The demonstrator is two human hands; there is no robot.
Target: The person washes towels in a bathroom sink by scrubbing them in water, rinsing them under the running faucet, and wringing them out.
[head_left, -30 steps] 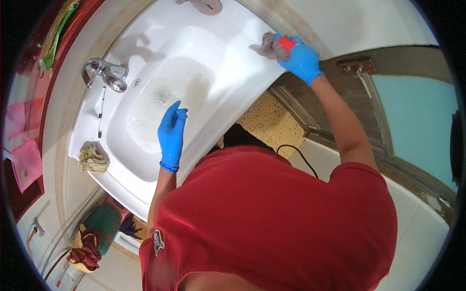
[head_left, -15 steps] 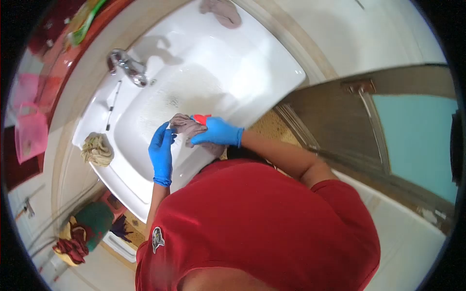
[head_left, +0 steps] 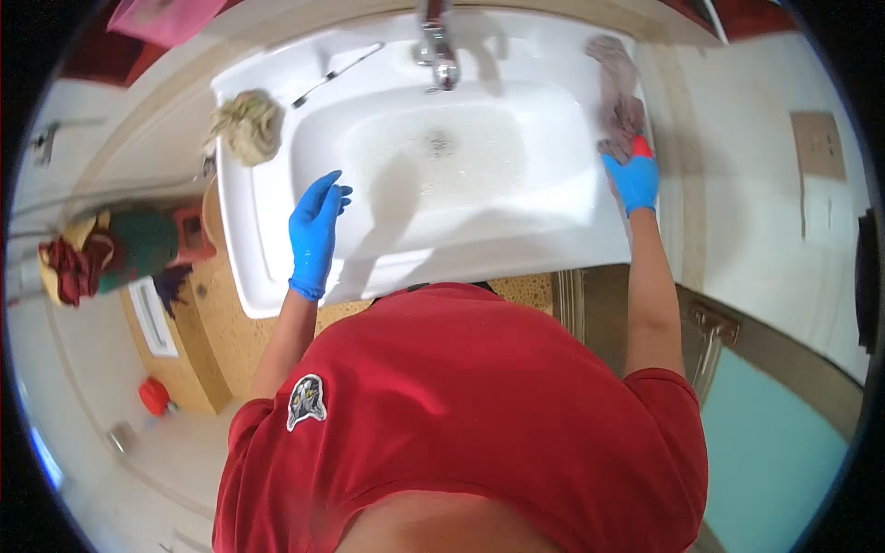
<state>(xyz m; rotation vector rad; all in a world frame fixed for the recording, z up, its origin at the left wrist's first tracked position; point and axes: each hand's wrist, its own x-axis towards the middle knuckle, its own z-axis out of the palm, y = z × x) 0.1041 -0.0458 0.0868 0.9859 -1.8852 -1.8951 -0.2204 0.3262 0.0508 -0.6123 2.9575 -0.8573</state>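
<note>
My right hand [head_left: 634,177], in a blue glove, grips a greyish-pink cloth [head_left: 621,118] and something red [head_left: 642,147] at the right rim of the white sink [head_left: 442,253]. The cloth touches another greyish piece of fabric [head_left: 613,69] toward the back right corner. Over the sink's left inner side is my gloved left hand [head_left: 315,230], holding nothing, its fingers apart and slightly curled. Shallow soapy water [head_left: 479,161] lies around the drain in the basin.
A chrome faucet [head_left: 439,55] stands at the back rim. A thin brush [head_left: 336,76] and a crumpled olive cloth [head_left: 247,127] lie on the left ledge. Beyond the left side are a green bucket [head_left: 143,249] and red cloth [head_left: 81,263].
The right hand has moved from beside the left hand to the sink's right rim, still holding the cloth. The view has turned, and the faucet now appears at top centre.
</note>
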